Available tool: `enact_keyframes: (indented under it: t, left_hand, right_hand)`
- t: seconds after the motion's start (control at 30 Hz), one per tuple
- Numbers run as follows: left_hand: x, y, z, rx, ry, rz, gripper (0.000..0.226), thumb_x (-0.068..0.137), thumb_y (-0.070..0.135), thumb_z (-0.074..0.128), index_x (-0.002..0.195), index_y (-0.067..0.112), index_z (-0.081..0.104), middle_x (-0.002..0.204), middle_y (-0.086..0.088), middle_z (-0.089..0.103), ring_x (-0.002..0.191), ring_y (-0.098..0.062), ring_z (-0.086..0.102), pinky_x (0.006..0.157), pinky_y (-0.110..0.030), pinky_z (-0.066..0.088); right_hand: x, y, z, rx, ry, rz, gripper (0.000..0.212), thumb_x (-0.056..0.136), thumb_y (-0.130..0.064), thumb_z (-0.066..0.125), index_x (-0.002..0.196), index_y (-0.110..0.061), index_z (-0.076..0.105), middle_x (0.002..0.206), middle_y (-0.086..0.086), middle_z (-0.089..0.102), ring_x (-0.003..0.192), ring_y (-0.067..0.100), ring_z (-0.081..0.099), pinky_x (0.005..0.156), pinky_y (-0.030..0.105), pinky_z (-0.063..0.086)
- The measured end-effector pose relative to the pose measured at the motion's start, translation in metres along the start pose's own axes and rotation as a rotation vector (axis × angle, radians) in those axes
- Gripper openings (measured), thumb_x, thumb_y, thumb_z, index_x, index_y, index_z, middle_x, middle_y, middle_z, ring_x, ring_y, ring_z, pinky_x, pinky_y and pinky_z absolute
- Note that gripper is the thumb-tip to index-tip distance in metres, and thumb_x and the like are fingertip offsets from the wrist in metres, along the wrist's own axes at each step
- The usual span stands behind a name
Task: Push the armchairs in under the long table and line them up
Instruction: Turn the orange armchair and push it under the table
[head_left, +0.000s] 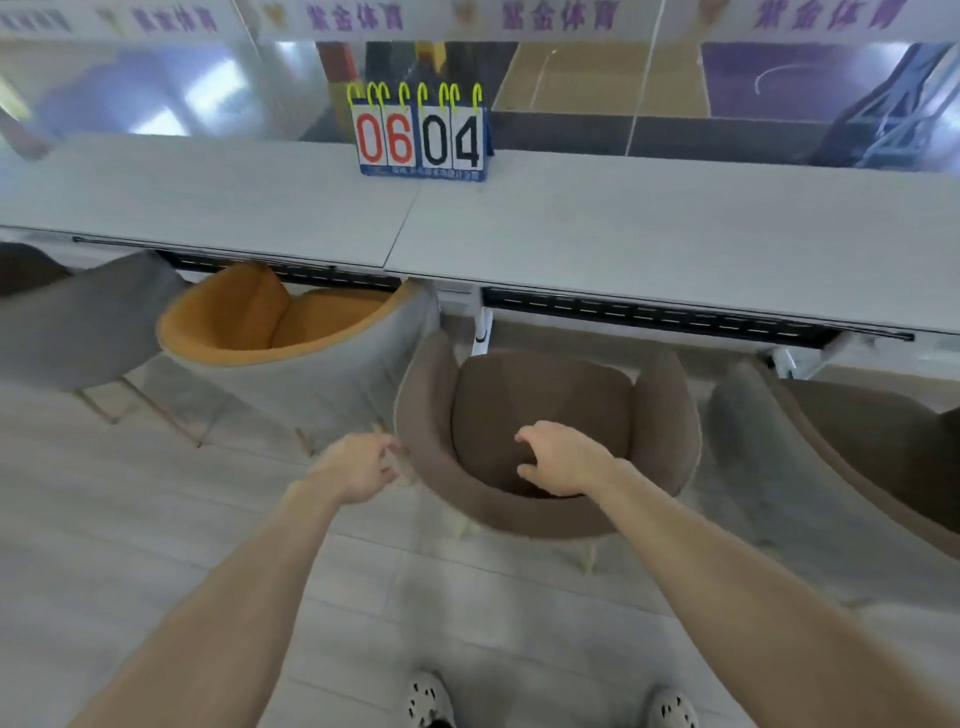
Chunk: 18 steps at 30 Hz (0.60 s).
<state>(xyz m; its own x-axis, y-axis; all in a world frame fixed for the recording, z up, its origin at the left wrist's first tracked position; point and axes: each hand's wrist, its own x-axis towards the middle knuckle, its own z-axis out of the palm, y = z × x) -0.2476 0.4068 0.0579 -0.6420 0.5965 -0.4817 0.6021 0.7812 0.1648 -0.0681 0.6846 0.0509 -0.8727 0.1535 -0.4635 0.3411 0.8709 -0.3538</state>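
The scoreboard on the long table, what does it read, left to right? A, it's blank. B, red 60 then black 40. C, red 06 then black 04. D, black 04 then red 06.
C: the scoreboard on the long table shows red 06 on the left and black 04 on the right.
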Motion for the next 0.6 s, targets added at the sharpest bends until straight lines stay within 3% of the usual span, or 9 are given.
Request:
enact_keyframes:
  t: [0.2,0.4,0.6]
  left_hand:
    - [-0.016,-0.131,-0.036,-0.034,0.0,-0.031,0.046,0.101,0.042,0.068,0.142,0.022,0.064,0.141,-0.002,0.069,0.127,-0.026,0.064,0.107,-0.041,0.051]
    - [0.005,-0.223,-0.064,-0.068,0.019,-0.087,0.04,0.098,0.041,0.069,0.136,0.03,0.065,0.142,-0.002,0.068,0.128,-0.027,0.063,0.105,-0.044,0.054]
    - [0.056,-0.303,-0.109,-0.031,0.079,-0.115,0.065,0.094,0.044,0.076,0.153,0.033,0.05,0.151,0.002,0.057,0.134,-0.026,0.057,0.102,-0.046,0.055]
  right_hand:
    - [0.075,-0.137,0.009,0.001,0.02,-0.036,0.057,0.102,-0.043,0.065,0.149,-0.015,0.052,0.145,0.012,0.057,0.132,0.034,0.058,0.109,0.047,0.049]
    - [0.149,-0.225,0.013,0.015,0.026,-0.06,0.054,0.1,-0.041,0.067,0.144,-0.012,0.054,0.139,0.014,0.058,0.131,0.036,0.058,0.107,0.048,0.049]
    - [0.245,-0.288,0.001,0.009,0.051,-0.096,0.068,0.1,-0.046,0.069,0.154,-0.012,0.046,0.15,0.01,0.051,0.138,0.032,0.052,0.11,0.049,0.049]
